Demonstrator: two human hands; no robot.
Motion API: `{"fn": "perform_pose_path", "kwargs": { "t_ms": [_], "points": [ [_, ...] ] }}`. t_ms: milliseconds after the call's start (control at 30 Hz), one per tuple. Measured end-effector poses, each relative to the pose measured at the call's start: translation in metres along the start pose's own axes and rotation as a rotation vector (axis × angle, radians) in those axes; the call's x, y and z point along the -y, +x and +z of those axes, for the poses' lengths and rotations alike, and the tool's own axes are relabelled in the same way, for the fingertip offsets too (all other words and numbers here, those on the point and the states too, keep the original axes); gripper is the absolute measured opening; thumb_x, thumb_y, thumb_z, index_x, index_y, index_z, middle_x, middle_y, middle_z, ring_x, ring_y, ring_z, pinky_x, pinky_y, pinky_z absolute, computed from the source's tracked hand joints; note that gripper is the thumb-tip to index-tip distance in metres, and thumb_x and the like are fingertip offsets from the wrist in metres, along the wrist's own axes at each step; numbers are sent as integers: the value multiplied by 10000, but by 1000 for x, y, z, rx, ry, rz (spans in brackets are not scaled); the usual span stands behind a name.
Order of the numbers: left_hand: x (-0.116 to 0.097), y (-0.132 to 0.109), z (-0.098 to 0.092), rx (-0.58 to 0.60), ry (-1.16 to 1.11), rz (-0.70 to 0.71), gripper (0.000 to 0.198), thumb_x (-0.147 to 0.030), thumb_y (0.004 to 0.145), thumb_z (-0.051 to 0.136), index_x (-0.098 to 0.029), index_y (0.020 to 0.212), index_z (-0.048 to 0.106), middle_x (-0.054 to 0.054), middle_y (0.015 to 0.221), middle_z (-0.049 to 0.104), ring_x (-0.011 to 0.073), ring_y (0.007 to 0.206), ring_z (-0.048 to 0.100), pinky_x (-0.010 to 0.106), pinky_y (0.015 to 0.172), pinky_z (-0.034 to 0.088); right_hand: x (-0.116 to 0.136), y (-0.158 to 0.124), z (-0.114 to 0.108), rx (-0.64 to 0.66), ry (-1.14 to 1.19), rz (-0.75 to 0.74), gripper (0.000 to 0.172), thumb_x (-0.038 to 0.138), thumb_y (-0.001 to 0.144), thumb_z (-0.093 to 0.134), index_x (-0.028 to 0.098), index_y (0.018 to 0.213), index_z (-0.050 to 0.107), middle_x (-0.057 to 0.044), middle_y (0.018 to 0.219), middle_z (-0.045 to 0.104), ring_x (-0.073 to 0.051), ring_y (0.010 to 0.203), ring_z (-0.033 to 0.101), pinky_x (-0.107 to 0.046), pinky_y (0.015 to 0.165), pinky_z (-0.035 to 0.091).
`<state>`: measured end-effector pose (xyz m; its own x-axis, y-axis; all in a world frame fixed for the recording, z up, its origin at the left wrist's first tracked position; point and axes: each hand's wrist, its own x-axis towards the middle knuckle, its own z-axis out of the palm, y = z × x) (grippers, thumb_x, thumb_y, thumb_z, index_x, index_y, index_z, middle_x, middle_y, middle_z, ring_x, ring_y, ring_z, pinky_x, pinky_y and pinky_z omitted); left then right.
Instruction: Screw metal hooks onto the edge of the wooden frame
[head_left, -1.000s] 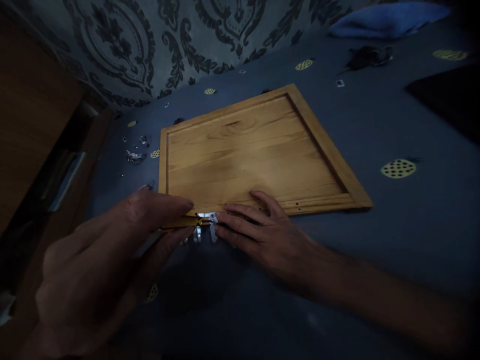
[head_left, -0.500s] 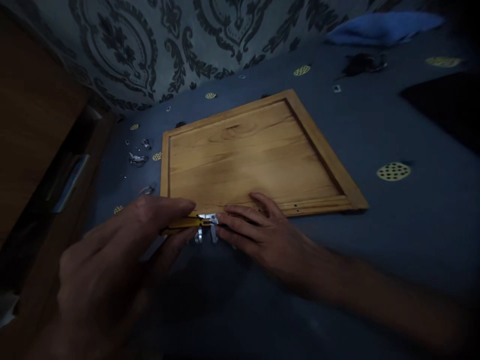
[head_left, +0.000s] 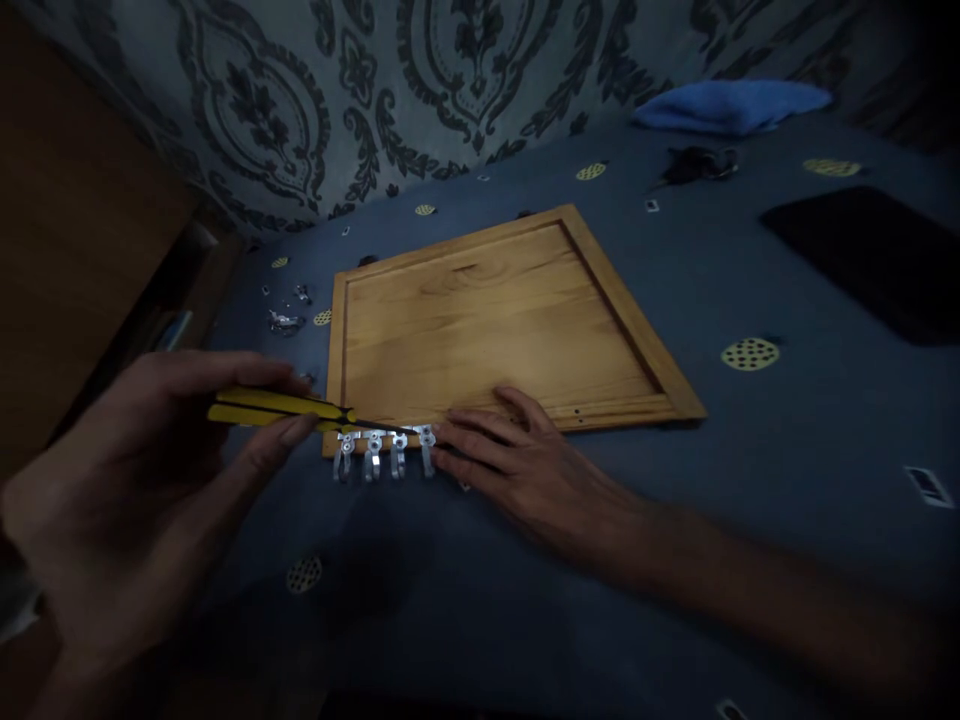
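Observation:
My left hand grips a screwdriver by its yellow and black handle. Its thin shaft points right, and the tip reaches the rightmost visible hook of a silver hook rail. That rail, with several metal hooks hanging over the edge, lies along the near side of a framed wooden board. My right hand rests with stretched fingers on the board's near edge, fingertips against the rail's right part. Those fingers hide whatever is beneath them. Small screw holes show in the frame to their right.
Small shiny metal pieces lie left of the board on a blue patterned cloth. At the right are a black flat object, a dark small item and a blue cloth bundle. Wooden furniture stands at the left.
My left hand has drawn back to the left, uncovering the screwdriver's shaft and more of the hooks. The right hand stays in about the same place. The view has shifted slightly.

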<state>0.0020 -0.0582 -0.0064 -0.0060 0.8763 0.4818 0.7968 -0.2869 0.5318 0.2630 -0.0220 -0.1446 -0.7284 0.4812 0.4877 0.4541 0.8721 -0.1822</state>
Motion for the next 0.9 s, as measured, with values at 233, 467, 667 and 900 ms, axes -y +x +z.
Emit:
{"fn": "perform_pose_path", "kwargs": {
  "t_ms": [233,467,667,900],
  "points": [
    [-10,14,18,43,-99,125,261,-114,821,803,-257,1031,745,-71,977,759,92,878,704,174,791,553,1,2,-2,37,4,4,378,110,990,557,190,1351,633,-94,1362,701,-268,1309,572,-585,1155,323],
    [-14,11,22,147,-114,118,176,-208,878,771,-275,1037,734,-45,944,765,136,857,728,228,789,609,1,1,-3,51,9,7,397,96,984,550,196,1360,631,-105,1375,692,-277,1320,569,-590,1143,347],
    [-3,11,22,164,-5,225,177,-380,920,718,-320,1086,732,-13,958,779,209,827,754,326,752,633,1,1,-2,32,10,5,386,90,1004,513,182,1364,616,-96,1356,705,-272,1322,570,-595,1145,346],
    [-14,8,21,220,48,151,154,-357,926,707,-319,1075,715,-48,987,780,202,887,747,307,787,597,0,0,-2,30,19,5,386,102,1005,512,167,1375,604,-106,1379,690,-282,1328,564,-605,1151,327]
  ]
}}
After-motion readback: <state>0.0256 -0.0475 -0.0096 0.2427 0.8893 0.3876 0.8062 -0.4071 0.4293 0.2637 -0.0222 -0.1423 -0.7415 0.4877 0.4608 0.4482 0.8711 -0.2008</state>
